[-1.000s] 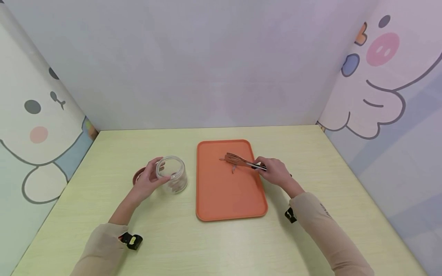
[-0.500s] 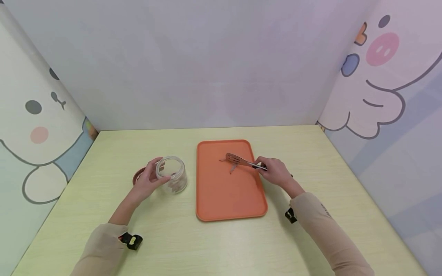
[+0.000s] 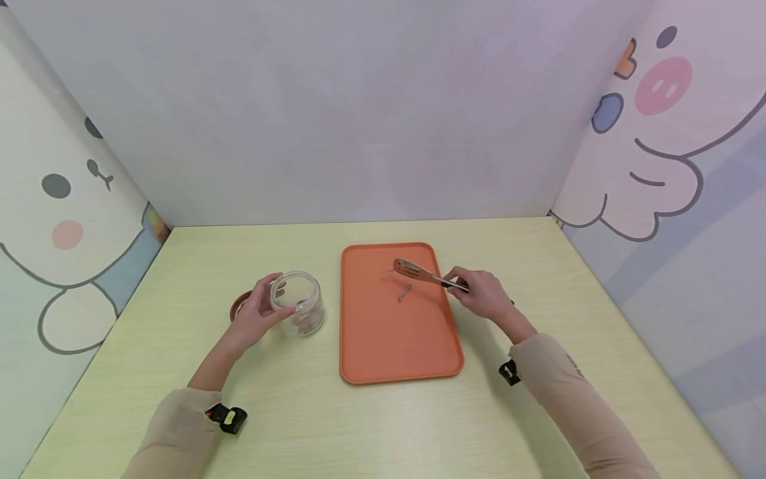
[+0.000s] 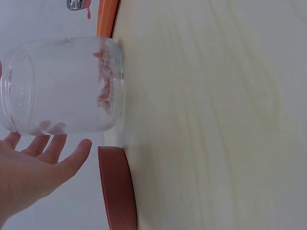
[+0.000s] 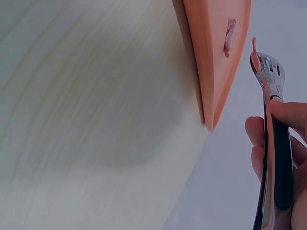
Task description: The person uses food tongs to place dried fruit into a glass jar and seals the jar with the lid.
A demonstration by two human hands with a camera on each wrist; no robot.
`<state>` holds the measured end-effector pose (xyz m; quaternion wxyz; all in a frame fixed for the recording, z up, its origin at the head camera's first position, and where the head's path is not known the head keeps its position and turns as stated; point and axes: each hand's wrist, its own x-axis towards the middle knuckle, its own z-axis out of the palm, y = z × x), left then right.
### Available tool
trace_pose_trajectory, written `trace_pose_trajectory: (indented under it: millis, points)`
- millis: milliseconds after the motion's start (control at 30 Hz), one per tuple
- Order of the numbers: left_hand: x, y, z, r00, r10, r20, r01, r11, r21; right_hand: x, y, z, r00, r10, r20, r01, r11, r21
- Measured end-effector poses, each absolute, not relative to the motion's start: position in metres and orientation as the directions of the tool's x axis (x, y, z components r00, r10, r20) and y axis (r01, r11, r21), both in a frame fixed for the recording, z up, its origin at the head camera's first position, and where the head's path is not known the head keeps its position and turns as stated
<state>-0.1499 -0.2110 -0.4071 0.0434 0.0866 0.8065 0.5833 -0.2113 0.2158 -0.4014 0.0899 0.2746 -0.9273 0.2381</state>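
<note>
Lid [image 4: 117, 189], brown: on the table [image 3: 383, 426], beside the jar, partly hidden by the left hand [image 3: 254, 320]. Jar [image 3: 306, 318], glass, upright: left thumb and fingers round its rim; pinkish pieces [image 4: 105, 79] at the bottom. Tray [image 3: 397, 346], orange: one small strip [image 3: 404, 293] inside. Tongs [image 3: 414, 270]: gripped by the right hand [image 3: 481, 293] above the tray, second strip [image 5: 254, 44] at their tips. Tabletop lies between jar and tray.

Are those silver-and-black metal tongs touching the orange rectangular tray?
Apart. The right wrist view shows the tongs raised above the tray, with grey background visible between them.
</note>
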Motion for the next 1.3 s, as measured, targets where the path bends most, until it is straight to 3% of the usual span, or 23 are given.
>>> trace_pose_trajectory:
  millis: [300, 1300]
  points:
    - [-0.151, -0.211, -0.406, -0.980, 0.196, 0.027, 0.086, 0.299, 0.950, -0.210, 0.216, -0.394, -0.812, -0.477, 0.336, -0.580, 0.722, -0.378]
    - [-0.152, -0.213, -0.410, -0.979, 0.200, 0.046, 0.103, 0.288, 0.952, -0.186, 0.151, -0.350, -0.586, -0.625, 0.516, -0.810, 0.459, -0.364]
